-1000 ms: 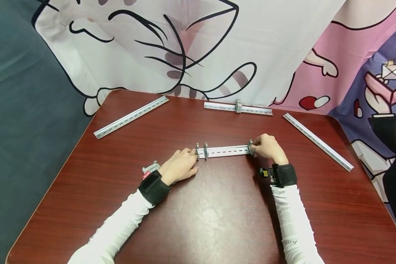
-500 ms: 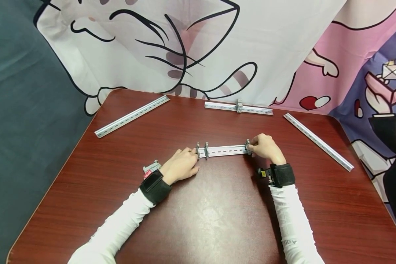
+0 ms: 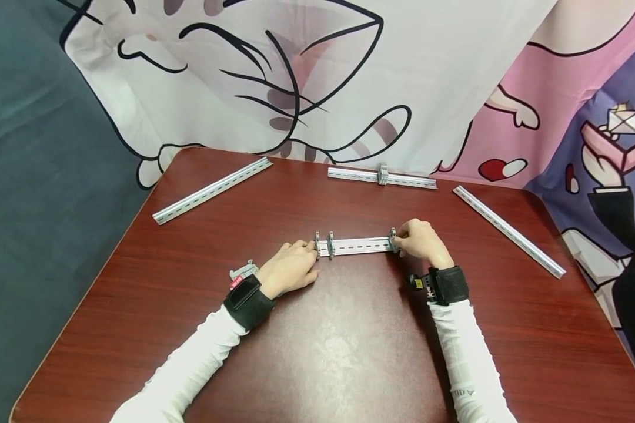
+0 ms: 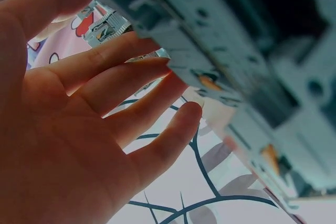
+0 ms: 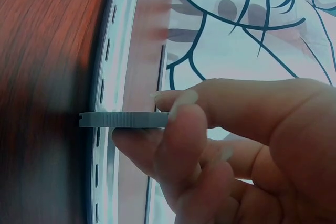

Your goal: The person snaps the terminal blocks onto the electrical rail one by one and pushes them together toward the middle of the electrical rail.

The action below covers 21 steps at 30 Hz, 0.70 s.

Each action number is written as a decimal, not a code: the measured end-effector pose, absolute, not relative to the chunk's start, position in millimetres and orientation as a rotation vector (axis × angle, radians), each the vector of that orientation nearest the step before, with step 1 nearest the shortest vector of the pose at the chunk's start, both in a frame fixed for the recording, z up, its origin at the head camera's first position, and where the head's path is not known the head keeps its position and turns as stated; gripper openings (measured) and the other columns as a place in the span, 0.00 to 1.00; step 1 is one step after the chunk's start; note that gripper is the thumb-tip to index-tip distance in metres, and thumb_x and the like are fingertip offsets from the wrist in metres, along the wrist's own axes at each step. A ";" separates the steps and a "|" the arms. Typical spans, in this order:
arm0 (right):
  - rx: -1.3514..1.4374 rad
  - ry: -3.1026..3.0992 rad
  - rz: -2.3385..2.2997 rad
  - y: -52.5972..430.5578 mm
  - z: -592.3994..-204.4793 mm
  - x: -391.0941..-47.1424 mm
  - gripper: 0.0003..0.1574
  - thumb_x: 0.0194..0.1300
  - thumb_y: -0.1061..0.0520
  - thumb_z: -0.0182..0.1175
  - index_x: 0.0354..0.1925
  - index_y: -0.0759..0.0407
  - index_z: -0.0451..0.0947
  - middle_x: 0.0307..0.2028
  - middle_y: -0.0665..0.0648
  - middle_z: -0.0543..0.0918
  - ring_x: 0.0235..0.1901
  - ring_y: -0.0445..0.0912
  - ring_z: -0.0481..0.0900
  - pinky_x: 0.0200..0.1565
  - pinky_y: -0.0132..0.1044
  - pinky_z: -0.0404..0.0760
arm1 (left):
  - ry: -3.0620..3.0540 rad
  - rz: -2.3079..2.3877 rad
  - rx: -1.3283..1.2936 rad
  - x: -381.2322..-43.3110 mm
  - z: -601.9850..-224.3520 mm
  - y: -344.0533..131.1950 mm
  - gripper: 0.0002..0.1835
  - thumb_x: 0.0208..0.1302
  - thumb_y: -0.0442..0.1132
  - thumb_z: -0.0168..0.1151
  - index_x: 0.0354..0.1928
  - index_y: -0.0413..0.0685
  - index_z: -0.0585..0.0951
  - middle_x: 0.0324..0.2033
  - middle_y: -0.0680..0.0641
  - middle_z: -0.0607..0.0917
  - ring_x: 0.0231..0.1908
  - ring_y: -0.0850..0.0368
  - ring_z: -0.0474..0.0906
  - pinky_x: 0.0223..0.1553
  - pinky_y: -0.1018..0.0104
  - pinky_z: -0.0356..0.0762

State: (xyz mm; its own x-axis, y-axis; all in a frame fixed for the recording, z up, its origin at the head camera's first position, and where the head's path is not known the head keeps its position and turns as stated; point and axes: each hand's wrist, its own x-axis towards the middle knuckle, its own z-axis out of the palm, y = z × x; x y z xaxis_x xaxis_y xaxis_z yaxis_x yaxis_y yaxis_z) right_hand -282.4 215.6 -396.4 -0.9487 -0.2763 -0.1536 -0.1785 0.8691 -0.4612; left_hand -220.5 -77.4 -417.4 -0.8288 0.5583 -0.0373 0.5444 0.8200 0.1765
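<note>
A slotted metal DIN rail lies across the middle of the table, with two thin grey terminal blocks standing upright near its left end. My right hand pinches another thin grey terminal block between thumb and fingers; it stands crosswise on the rail toward the right end. My left hand lies palm down with fingers extended, fingertips right at the leftmost block. Beside the left wrist is a grey block piece with a red label, partly hidden by the wristband. Large blurred grey blocks fill the left wrist view's right side.
Other slotted rails lie around: one at the back left, one angled at the right, and a back rail carrying a grey block. A printed cat curtain hangs behind the table.
My right hand has slid leftward along the rail with the pinched terminal block, closer to the two left blocks. My left hand has stayed at the rail's left end.
</note>
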 end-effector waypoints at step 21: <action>-0.311 2.819 -0.670 206.4 -396.9 -279.9 0.12 0.63 0.58 0.60 0.32 0.66 0.84 0.15 0.53 0.82 0.18 0.42 0.80 0.24 0.32 0.71 | 2.894 0.268 0.852 -219.1 -415.4 -75.7 0.17 0.65 0.45 0.59 0.47 0.37 0.82 0.61 0.34 0.75 0.60 0.43 0.72 0.54 0.47 0.71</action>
